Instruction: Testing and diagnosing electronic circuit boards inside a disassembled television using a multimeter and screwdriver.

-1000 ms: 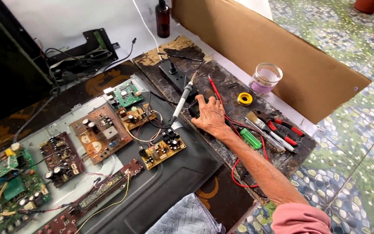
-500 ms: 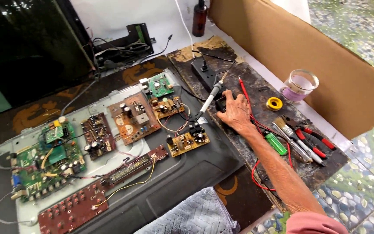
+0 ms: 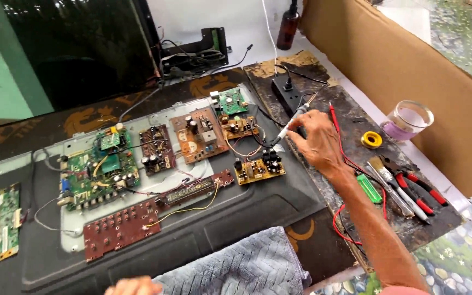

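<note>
My right hand (image 3: 319,143) is closed around a soldering iron (image 3: 289,124), its tip pointing down toward the wires between two small circuit boards (image 3: 259,168) on the back panel of a flat television (image 3: 208,229). Several other circuit boards lie on the panel: a green main board (image 3: 100,164), brown boards (image 3: 195,134) and a long red-brown board (image 3: 120,228). My left hand (image 3: 132,285) shows only at the bottom edge beside a grey towel (image 3: 236,267), and its fingers are cut off by the frame.
A dark wooden board (image 3: 356,117) at the right holds a black power strip (image 3: 286,93), red test leads (image 3: 338,121), a yellow solder roll (image 3: 371,139), pliers (image 3: 419,188), a brush (image 3: 389,183) and a green lighter (image 3: 368,188). A glass cup (image 3: 409,120) stands by a cardboard sheet (image 3: 411,65). A brown bottle (image 3: 289,27) stands behind.
The view has swung left, bringing more boards into sight. My right hand has lifted the soldering iron off the wooden board and turned its tip toward the circuit boards. My left hand has entered at the bottom.
</note>
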